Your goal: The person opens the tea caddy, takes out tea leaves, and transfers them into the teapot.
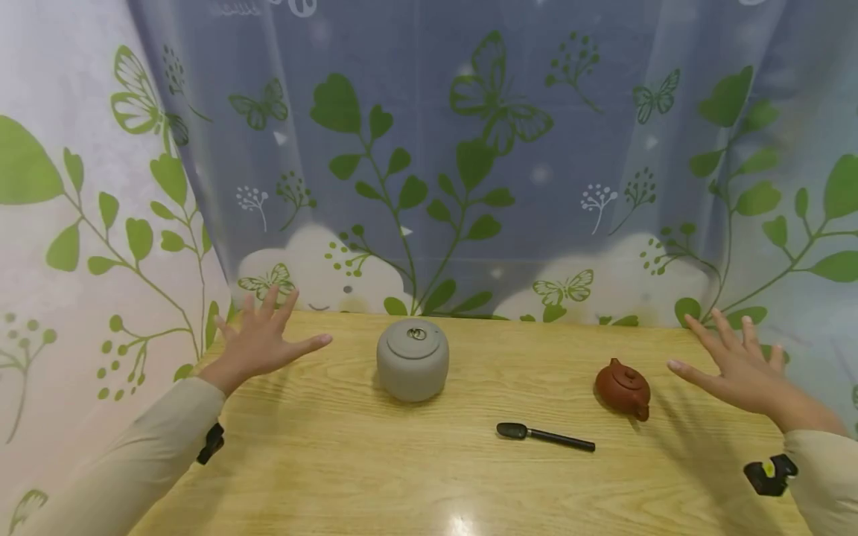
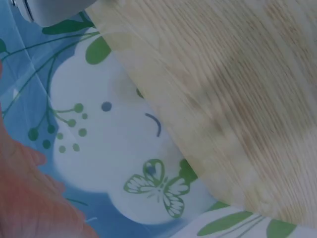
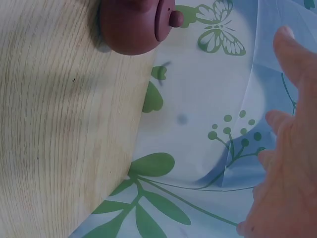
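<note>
With fingers spread, my left hand (image 1: 258,339) hovers over the left side of the table and holds nothing. My right hand (image 1: 740,365), also spread and holding nothing, is raised at the right, nearest to a small reddish-brown clay teapot (image 1: 622,388). The lidded teapot shows at the top of the right wrist view too. Left of the middle stands a round grey jar (image 1: 412,366) whose lid carries a metal ring. Between jar and teapot, closer to the front, lies a slim black-handled tool (image 1: 546,437) with a spoon-like dark end. Neither hand touches any of these.
The wooden table (image 1: 322,461) has a pale grain and a bright reflection near its front. Behind it hangs a blue curtain (image 1: 415,149) printed with leaves and butterflies; similar pale cloth covers both sides. Each wrist wears a black strap mount (image 1: 771,475).
</note>
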Action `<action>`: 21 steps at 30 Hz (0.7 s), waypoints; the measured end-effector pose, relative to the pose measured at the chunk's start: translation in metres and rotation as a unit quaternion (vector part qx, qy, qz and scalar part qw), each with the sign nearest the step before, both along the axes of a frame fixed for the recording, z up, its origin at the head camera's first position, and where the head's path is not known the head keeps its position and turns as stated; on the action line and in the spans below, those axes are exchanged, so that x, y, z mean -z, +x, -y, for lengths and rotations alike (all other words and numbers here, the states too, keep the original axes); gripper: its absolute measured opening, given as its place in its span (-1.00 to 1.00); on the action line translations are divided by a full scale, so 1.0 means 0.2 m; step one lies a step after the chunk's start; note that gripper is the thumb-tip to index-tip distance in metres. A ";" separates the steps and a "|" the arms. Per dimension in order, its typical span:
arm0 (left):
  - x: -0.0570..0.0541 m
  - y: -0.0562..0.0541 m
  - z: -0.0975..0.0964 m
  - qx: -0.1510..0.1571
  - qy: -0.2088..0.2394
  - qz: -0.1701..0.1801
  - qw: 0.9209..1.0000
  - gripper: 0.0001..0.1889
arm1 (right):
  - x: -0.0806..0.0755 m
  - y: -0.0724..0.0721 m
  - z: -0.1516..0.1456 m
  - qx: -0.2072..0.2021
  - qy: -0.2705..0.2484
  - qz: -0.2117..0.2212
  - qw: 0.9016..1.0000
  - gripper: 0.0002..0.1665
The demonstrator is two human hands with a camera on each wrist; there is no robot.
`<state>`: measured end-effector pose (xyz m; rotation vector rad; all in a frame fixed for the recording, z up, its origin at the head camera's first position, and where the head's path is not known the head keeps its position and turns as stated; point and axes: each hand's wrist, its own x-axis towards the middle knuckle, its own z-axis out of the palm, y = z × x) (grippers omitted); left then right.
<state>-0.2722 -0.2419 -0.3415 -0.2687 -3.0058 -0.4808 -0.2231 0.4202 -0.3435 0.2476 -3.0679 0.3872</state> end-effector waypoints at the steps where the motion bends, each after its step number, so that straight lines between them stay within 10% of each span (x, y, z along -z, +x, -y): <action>1: 0.00 0.00 -0.01 0.000 -0.001 0.001 1.000 0.10 | 0.00 0.00 0.00 -0.001 -0.001 -0.001 1.000 0.04; 21: -0.16 -0.10 -0.74 0.147 0.111 -0.007 0.983 0.08 | 0.09 -0.02 0.06 -0.052 -0.096 -0.038 0.993 0.00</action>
